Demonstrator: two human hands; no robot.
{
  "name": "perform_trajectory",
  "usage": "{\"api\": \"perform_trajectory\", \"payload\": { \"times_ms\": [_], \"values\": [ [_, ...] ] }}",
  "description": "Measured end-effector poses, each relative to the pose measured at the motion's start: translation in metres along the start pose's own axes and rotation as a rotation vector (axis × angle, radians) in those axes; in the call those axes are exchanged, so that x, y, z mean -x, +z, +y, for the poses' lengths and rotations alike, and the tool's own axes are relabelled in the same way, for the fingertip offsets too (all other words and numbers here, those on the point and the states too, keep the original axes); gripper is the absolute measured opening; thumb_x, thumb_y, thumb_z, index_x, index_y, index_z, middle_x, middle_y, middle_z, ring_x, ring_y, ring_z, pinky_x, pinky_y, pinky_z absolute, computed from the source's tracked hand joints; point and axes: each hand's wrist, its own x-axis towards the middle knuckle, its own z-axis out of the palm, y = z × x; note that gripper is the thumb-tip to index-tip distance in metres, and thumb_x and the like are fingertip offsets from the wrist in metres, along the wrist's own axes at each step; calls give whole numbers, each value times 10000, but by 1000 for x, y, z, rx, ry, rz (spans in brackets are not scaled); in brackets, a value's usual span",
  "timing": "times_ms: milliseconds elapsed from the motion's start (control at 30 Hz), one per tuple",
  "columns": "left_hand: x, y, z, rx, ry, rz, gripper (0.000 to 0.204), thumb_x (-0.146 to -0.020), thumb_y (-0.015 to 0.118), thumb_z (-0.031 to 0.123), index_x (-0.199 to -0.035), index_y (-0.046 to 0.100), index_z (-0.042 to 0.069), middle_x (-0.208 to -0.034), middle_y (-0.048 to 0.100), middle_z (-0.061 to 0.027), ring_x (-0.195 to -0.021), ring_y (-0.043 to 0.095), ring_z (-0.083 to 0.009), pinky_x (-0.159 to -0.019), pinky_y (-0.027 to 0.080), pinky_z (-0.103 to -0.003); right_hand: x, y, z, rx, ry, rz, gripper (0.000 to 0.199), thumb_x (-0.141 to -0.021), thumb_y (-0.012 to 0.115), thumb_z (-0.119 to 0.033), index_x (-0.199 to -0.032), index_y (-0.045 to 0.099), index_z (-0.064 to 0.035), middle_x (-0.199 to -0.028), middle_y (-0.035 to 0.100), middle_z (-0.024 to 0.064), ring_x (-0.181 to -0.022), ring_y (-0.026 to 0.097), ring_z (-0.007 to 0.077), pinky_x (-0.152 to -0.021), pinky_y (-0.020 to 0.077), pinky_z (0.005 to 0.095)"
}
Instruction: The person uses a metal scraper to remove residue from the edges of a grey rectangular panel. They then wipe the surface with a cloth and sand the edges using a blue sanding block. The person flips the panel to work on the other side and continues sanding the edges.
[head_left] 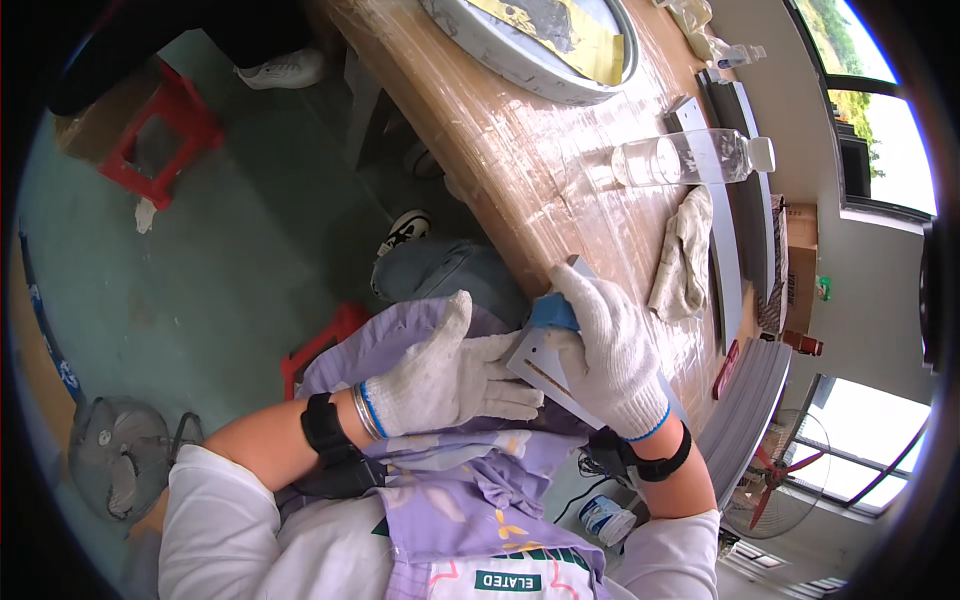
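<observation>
My left hand (428,378), in a white knitted glove, is open with its thumb raised and fingers stretched out. Its fingertips reach the end of a grey flat bar (541,366), which has a small hole and a brown slot or strip along it. I cannot tell whether the fingers support the bar or just touch it. My right hand (615,355), gloved alike, closes around a small blue block (554,312) lying against the bar. The bar's far part runs under the right hand and is hidden there.
The film-wrapped table (520,170) holds a clear plastic bottle (680,158), a crumpled whitish glove or cloth (685,255), long grey bars (722,270) and a round tub lid (530,45). Red stools (165,135) and a floor fan (120,455) stand left. Another person's shoe (282,70) shows upper left.
</observation>
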Motion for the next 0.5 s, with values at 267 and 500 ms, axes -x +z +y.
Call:
{"api": "perform_trajectory", "payload": {
  "times_ms": [267,500],
  "values": [
    [2,0,1,65,7,-35,1074,-850,293,837,-1495,324,-20,-1447,448,-265,-1336,446,-433,-1159,302,-529,18,4,-17,-70,-164,-200,669,-719,701,-58,-1353,495,-17,-1144,602,177,-975,605,360,-873,485,457],
    [3,-4,-1,89,9,-47,1034,-879,266,811,-1476,362,-28,-1452,467,-221,-1334,452,-430,-1162,294,-529,13,1,-20,-52,-191,-215,653,-721,680,-49,-1348,498,-6,-1121,611,166,-970,615,352,-871,500,435]
  ]
}}
